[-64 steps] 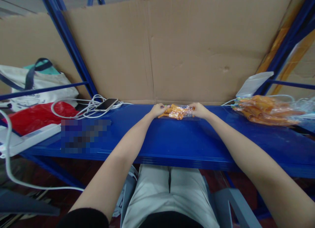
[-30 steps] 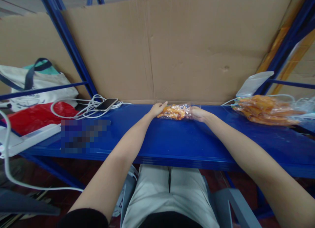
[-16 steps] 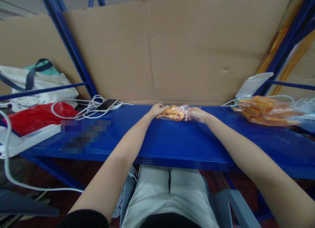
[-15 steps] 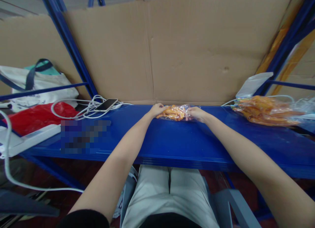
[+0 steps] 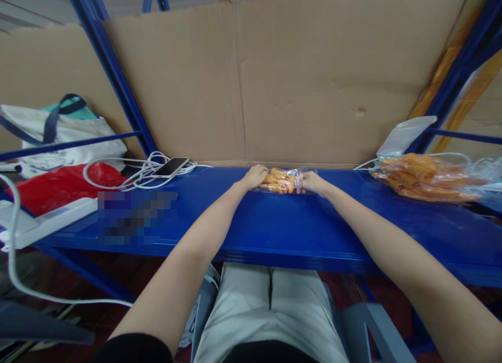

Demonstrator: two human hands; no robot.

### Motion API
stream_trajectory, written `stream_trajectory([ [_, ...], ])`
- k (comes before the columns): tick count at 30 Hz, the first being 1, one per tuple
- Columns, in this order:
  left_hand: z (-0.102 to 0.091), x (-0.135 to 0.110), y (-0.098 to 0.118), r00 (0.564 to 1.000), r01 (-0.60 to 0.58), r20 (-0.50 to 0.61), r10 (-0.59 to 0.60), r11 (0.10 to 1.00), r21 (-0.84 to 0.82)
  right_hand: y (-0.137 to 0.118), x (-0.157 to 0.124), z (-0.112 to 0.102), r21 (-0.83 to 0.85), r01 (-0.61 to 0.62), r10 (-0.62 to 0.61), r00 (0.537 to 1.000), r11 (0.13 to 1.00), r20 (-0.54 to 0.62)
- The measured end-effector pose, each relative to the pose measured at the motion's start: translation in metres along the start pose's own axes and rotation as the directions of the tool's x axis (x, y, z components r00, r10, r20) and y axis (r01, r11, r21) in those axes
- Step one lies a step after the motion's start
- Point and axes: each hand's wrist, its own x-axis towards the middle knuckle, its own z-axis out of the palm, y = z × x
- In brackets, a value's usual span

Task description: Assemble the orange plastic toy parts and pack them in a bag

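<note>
A clear plastic bag of orange pieces (image 5: 281, 181) lies on the blue tabletop (image 5: 290, 222), near its back edge. My left hand (image 5: 255, 177) grips the bag's left end, fingers curled over it. At the right end, my right hand (image 5: 311, 182) holds the crinkled plastic between thumb and fingers. What exactly the orange pieces are cannot be made out. Off to the right rests a larger pile of similar orange items in clear plastic (image 5: 423, 177), apart from both hands.
A phone (image 5: 171, 167) lies on coiled white cables at the left. Beside them are a red bag (image 5: 66, 185), a white power strip (image 5: 58, 222) and a cloth tote (image 5: 70, 143). Cardboard (image 5: 314, 80) stands behind the table, between blue posts (image 5: 113, 75).
My left hand has closed further over the bag's left end, covering more of it. The right hand stays on the other end, nearly unmoved.
</note>
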Motion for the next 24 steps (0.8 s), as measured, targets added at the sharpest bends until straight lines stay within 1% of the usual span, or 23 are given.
stream_trajectory([
  [1,0.000,0.000,0.001,1.000,-0.001,0.011,0.002,1.000,-0.015,0.000,0.001,0.000,0.026,-0.016,0.016,1.000,1.000,-0.007],
  [3,-0.001,-0.001,0.005,1.000,0.002,0.024,-0.001,1.000,-0.029,-0.003,0.002,-0.004,0.129,-0.054,0.065,0.995,0.990,-0.080],
  [5,-0.004,-0.004,0.012,1.000,0.015,0.023,-0.015,1.000,-0.014,-0.006,0.002,-0.010,0.253,-0.034,0.083,0.979,0.967,-0.187],
  [6,-0.006,-0.005,0.016,0.999,0.028,0.020,-0.028,1.000,0.003,-0.008,0.002,-0.013,0.305,-0.013,0.083,0.972,0.952,-0.219],
  [8,-0.010,-0.010,0.026,0.998,0.063,0.011,-0.064,0.997,0.051,-0.011,0.001,-0.018,0.356,0.018,0.066,0.973,0.934,-0.222],
  [10,-0.014,-0.014,0.034,0.995,0.095,0.015,-0.097,0.990,0.108,-0.011,0.001,-0.019,0.317,0.054,0.008,0.981,0.947,-0.193],
  [13,-0.019,-0.018,0.044,0.988,0.135,0.055,-0.146,0.976,0.173,-0.007,0.003,-0.015,0.208,0.115,-0.088,0.987,0.972,-0.135],
  [15,-0.023,-0.019,0.048,0.979,0.170,0.077,-0.188,0.965,0.202,-0.002,0.007,-0.011,0.162,0.140,-0.121,0.985,0.977,-0.121],
  [16,-0.024,-0.019,0.050,0.974,0.191,0.079,-0.211,0.959,0.212,0.002,0.009,-0.011,0.141,0.143,-0.124,0.983,0.979,-0.139],
  [18,-0.027,-0.020,0.055,0.967,0.227,0.061,-0.247,0.947,0.228,0.011,0.015,-0.013,0.088,0.132,-0.111,0.971,0.987,-0.211],
  [21,-0.030,-0.021,0.063,0.970,0.238,-0.016,-0.242,0.936,0.258,0.024,0.022,-0.020,0.024,0.082,-0.070,0.942,0.996,-0.328],
  [24,-0.034,-0.021,0.067,0.969,0.245,-0.089,-0.229,0.935,0.257,0.032,0.024,-0.025,0.059,0.089,-0.060,0.920,0.994,-0.387],
])
